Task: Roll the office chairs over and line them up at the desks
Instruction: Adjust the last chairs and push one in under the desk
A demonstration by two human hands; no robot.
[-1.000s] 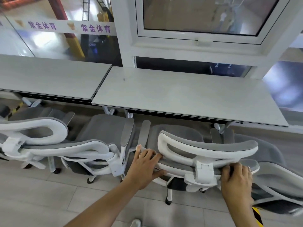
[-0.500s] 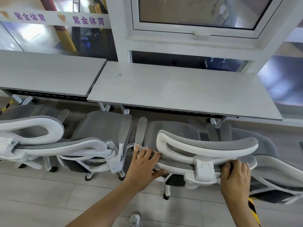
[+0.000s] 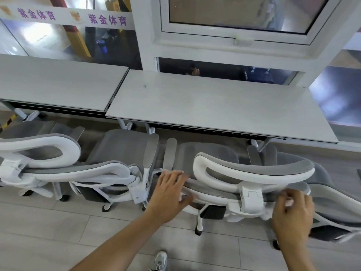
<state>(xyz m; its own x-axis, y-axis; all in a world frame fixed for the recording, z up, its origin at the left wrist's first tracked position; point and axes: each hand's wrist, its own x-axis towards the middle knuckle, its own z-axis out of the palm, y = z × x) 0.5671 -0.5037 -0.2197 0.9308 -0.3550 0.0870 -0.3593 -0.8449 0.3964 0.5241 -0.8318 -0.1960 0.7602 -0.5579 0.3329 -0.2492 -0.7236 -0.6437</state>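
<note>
A grey mesh office chair with a white frame stands in front of me, its headrest (image 3: 254, 169) toward me and its seat (image 3: 205, 153) at the edge of the right desk (image 3: 214, 104). My left hand (image 3: 170, 194) grips the left end of its backrest, fingers over the top and thumb underneath. At the right end, my right hand (image 3: 293, 214) holds the same backrest with curled fingers. Two matching chairs (image 3: 117, 147) (image 3: 39, 149) stand in a row to the left, under the left desk (image 3: 58, 83).
Another grey chair (image 3: 332, 194) stands close on the right, touching or nearly touching the held one. Armrests (image 3: 151, 149) (image 3: 170, 153) of neighbouring chairs almost meet. Windows and a white frame (image 3: 144, 36) rise behind the desks. Light plank floor (image 3: 58, 231) lies behind the chairs; my shoe (image 3: 160, 261) shows below.
Both hands have stayed on the chair's backrest. The chair has barely shifted against the desk; mostly my view has moved slightly.
</note>
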